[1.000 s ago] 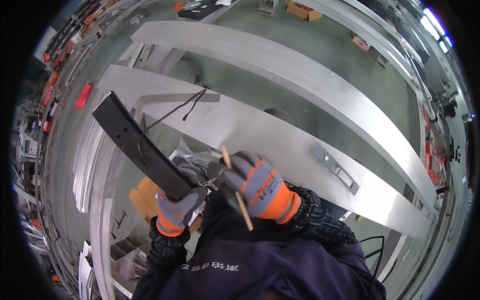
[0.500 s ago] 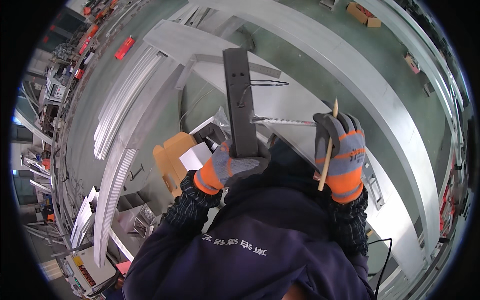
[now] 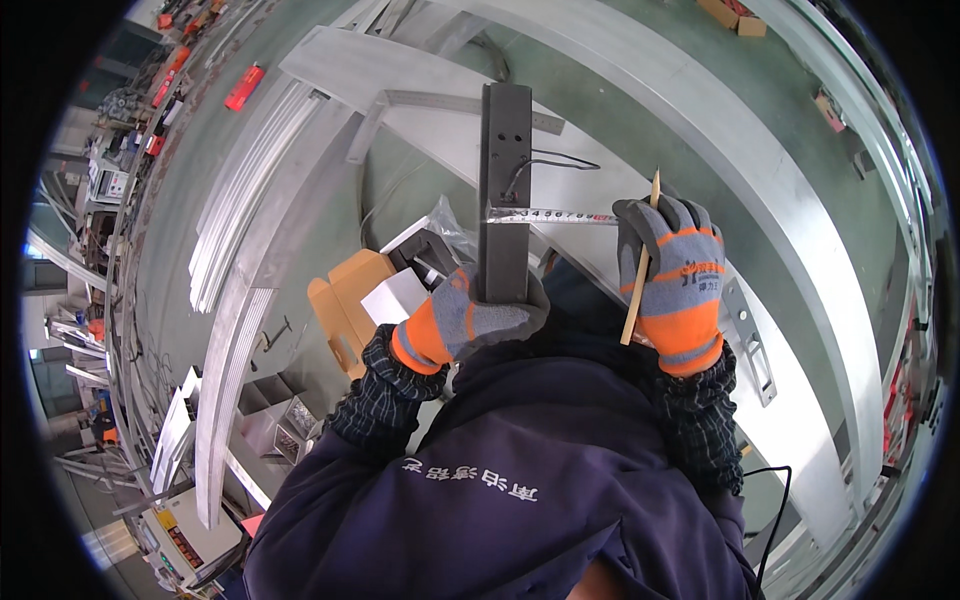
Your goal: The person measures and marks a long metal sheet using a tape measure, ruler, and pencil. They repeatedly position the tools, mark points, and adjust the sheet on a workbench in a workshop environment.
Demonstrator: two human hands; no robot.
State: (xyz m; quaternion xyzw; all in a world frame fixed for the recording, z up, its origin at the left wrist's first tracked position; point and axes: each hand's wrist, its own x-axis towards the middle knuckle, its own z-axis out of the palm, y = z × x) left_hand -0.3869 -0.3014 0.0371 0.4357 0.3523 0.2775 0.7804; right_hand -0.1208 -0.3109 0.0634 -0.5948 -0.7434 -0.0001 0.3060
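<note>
My left hand (image 3: 470, 325), in a grey and orange work glove, is closed round the lower end of a dark rectangular metal bar (image 3: 505, 170). The bar stands lengthwise away from me, with small holes and a thin black wire (image 3: 565, 160) coming out of its face. My gloved right hand (image 3: 678, 260) is closed on a tape measure, whose body is hidden in the palm. Its white blade (image 3: 560, 216) runs left from the fingers and lies across the bar. A pencil-like wooden stick (image 3: 640, 270) with a pointed tip is also held between the right fingers.
A metal square (image 3: 450, 100) lies on the pale metal panel (image 3: 430, 140) beyond the bar. An open cardboard box (image 3: 345, 300) with a white carton (image 3: 395, 297) is at the left. Long aluminium profiles (image 3: 235, 215) are stacked farther left. A slotted metal plate (image 3: 750, 345) lies right of my hand.
The bar has shifted right and turned more upright, with my left hand still on it. The tape blade now lies across the bar's face instead of ending at its edge; my right hand moved slightly left.
</note>
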